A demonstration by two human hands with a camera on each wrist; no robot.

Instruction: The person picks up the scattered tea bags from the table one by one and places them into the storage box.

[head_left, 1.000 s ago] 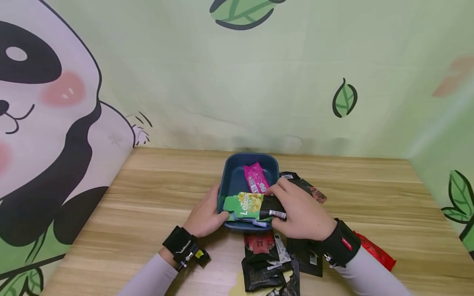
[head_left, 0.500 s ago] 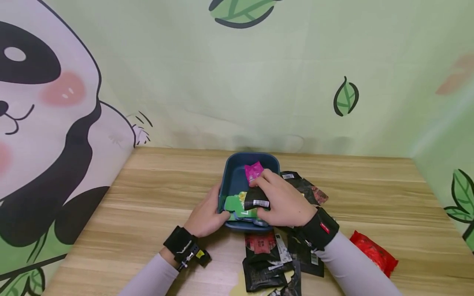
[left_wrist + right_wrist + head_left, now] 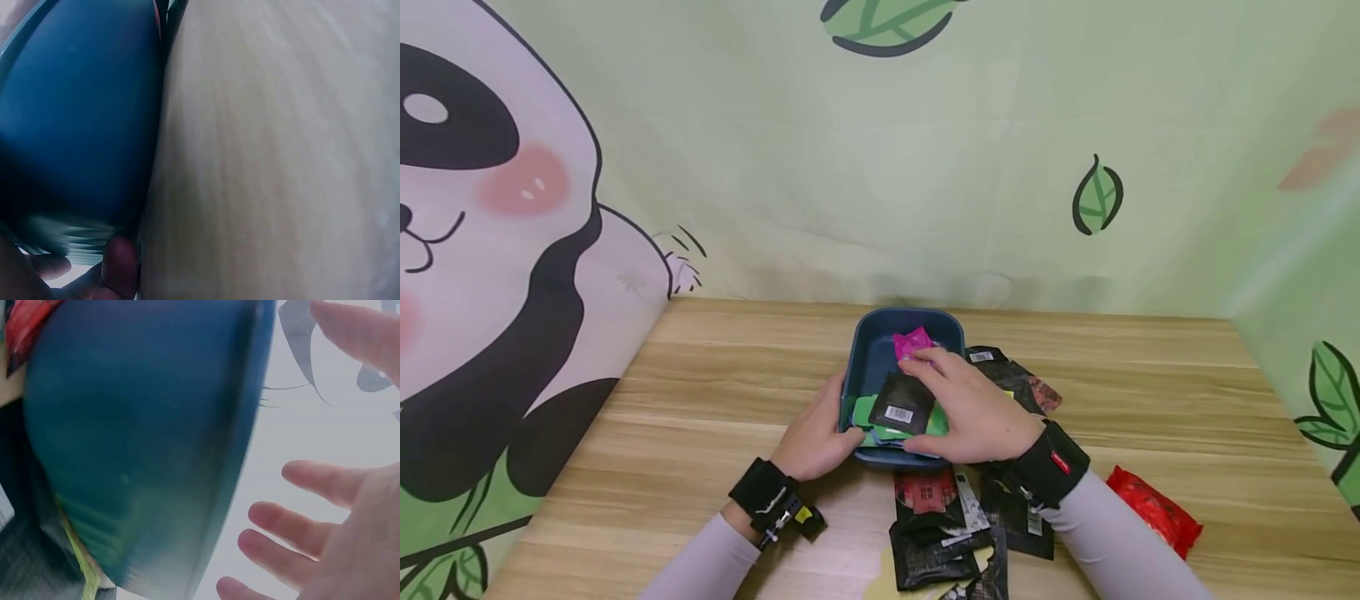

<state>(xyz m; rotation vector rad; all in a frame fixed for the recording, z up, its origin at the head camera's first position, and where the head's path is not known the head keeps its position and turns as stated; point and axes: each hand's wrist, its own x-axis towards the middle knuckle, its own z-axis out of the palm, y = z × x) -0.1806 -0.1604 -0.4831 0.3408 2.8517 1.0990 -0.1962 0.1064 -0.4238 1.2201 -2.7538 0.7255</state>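
Note:
A deep blue plastic bin (image 3: 871,354) stands on the wooden table. My left hand (image 3: 817,437) grips its left wall, thumb over the rim; in the left wrist view the fingers (image 3: 120,269) curl against the bin's outside. Inside, a black packet (image 3: 901,403) with a barcode label lies across several green packets (image 3: 863,410) at the near end. Behind them sits a pink packet (image 3: 912,342), partly hidden by my right hand (image 3: 981,410). That hand is over the bin's right side with its fingers spread; the right wrist view shows the fingers (image 3: 287,556) holding nothing.
Several black packets (image 3: 932,562) lie piled in front of the bin. More dark packets (image 3: 1026,382) lie right of it, partly behind my right hand. A red packet (image 3: 1153,510) rests farther right. Behind the table rises a green backdrop (image 3: 880,183) with a panda.
My right hand has moved left with the black packet and let go of it. The packet now lies on the green ones. The left hand keeps its grip on the bin.

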